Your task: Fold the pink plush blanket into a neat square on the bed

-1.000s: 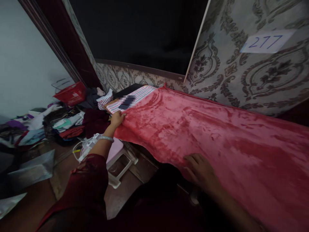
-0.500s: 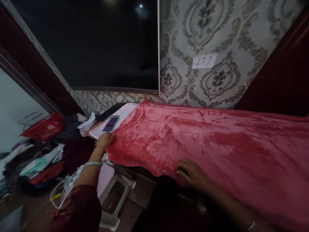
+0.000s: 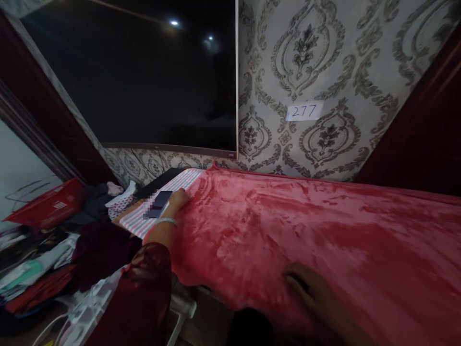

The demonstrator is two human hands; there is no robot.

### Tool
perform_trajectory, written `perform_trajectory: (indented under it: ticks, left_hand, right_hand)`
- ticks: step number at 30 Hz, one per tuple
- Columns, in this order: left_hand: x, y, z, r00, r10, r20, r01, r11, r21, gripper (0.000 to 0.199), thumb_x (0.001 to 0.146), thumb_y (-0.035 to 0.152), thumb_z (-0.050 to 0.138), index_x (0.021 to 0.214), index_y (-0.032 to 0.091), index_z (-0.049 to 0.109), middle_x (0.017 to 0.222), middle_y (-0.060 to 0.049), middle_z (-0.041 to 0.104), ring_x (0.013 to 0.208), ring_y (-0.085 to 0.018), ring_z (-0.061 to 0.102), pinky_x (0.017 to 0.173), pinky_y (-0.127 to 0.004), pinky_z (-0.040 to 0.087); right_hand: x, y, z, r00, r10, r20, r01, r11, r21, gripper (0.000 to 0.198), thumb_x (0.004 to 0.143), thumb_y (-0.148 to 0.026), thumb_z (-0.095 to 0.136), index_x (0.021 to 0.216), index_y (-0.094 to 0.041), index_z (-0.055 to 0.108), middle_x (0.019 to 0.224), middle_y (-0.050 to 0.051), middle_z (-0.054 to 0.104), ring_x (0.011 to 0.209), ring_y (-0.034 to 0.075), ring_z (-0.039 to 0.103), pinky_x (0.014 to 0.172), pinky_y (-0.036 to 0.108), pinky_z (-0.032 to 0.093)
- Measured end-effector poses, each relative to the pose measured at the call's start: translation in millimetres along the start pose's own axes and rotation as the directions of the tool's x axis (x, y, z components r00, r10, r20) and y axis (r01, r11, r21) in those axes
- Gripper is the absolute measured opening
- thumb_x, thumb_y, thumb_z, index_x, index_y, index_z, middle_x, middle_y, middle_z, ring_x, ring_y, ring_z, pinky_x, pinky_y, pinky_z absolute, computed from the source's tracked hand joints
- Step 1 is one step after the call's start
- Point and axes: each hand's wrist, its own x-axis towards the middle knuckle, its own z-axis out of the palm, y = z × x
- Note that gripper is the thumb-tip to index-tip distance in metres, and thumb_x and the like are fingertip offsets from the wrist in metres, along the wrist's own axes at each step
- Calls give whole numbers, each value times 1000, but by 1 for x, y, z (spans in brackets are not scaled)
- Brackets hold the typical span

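A red plush cloth [image 3: 252, 230] lies spread over a long surface, its front edge hanging down. My left hand [image 3: 178, 199] is at the cloth's left edge, with curled fingers closed on that edge; the fingertips are partly hidden. Under this edge a striped cloth [image 3: 135, 221] shows in pale pink, white and grey. A dark phone [image 3: 162, 199], partly blurred out, lies on the stripes just left of my left hand. My right hand [image 3: 309, 283] rests on the red cloth near its front, palm down, thumb and fingers apart, holding nothing.
A large dark television [image 3: 144, 81] hangs above the surface on the left. A paper marked 277 [image 3: 305, 111] is on the patterned wall. Piled clothes [image 3: 36, 264] and a red bag [image 3: 50, 204] lie at left. A pale stool leg [image 3: 182, 307] stands below.
My left hand has moved farther back along the cloth's left edge, past the front corner, and is now beside the phone. My right hand has shifted slightly right. The view has tilted up.
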Motion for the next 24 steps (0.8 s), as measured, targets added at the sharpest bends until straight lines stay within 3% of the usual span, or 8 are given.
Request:
perform_trajectory:
  ticks: [5,8,13,16,18,20,22,24]
  left_hand:
    - [23,20,10,999,-23,-37,24,1000,13,40,96,27,42,127,8,60,125,-27,67,117,-34,66,86,-37,51]
    - [25,21,17,996,-31,-78,35,999,41,45,95,16,32,132,5,54,126,-31,64,116,-37,66,89,-43,51]
    - [32,13,23,996,-49,-78,55,995,81,47,96,16,28,132,2,55,124,-32,63,114,-39,67,89,-46,52]
    - [34,23,22,991,-6,-135,28,985,168,49,96,15,26,130,1,58,130,-32,60,120,-41,62,92,-49,51]
    - [29,43,21,979,109,-173,-68,971,230,50,96,15,26,131,0,58,132,-31,59,125,-41,58,96,-50,50]
    - [16,74,24,950,284,-129,-248,939,238,48,97,19,30,132,2,59,133,-29,60,129,-38,56,102,-49,47]
    - [-3,113,31,888,460,-26,-448,876,180,49,99,28,36,137,6,57,143,-25,57,137,-34,51,111,-46,41]
    - [-25,151,42,823,564,71,-568,816,105,55,100,39,39,147,11,50,157,-21,45,149,-31,37,120,-48,31]
  right_hand:
    - [-1,-10,1,1000,9,14,-8,998,-68,25,101,-30,47,93,-27,70,90,5,73,79,20,70,72,32,59]
    - [-2,-13,0,1000,-15,-2,15,996,-90,25,101,-28,45,94,-27,69,89,4,73,78,19,69,71,32,59]
    - [-1,-13,1,1000,-14,11,15,994,-106,25,101,-25,45,96,-25,69,91,6,73,81,19,68,75,32,57]
    - [1,-13,1,1000,-6,29,9,995,-101,23,101,-24,45,99,-23,68,94,6,72,84,18,67,77,32,54]
    - [3,-14,1,999,3,36,1,995,-96,22,100,-23,46,99,-22,68,94,6,72,84,18,66,77,32,52]
    - [5,-16,0,999,13,49,-9,996,-91,21,100,-23,46,97,-22,67,93,5,71,83,17,65,76,31,50]
    - [6,-17,-1,998,21,57,-15,996,-92,20,99,-23,47,97,-21,66,93,5,70,83,17,64,76,31,49]
    - [7,-17,-2,999,16,48,-11,996,-92,18,98,-23,48,96,-21,66,93,5,70,83,17,64,76,30,49]
